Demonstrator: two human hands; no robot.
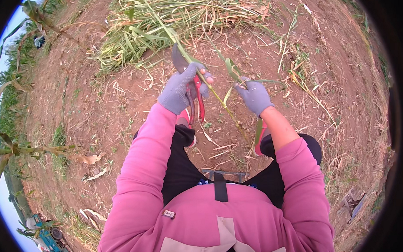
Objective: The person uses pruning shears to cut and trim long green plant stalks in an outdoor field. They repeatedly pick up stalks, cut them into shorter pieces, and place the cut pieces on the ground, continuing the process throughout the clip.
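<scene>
My left hand (183, 88), in a grey glove with bare fingertips, holds pruning shears with red handles (201, 107) and a dark blade that points away from me. The same hand grips a long green plant stalk (218, 97), which runs from the leaf pile down between my feet. To the right, my right hand (254, 94), gloved in grey, pinches a green leaf (232, 69) between thumb and fingers. The leaf's strip trails up and to the left of that hand. Whether the shears' blades are apart cannot be told.
A heap of cut green stalks and leaves (184, 16) lies on the brown soil ahead. Dry stalks (315, 97) are scattered at the right. Standing plants (26, 150) reach in from the left. A blue vehicle (49, 238) is at the far lower left.
</scene>
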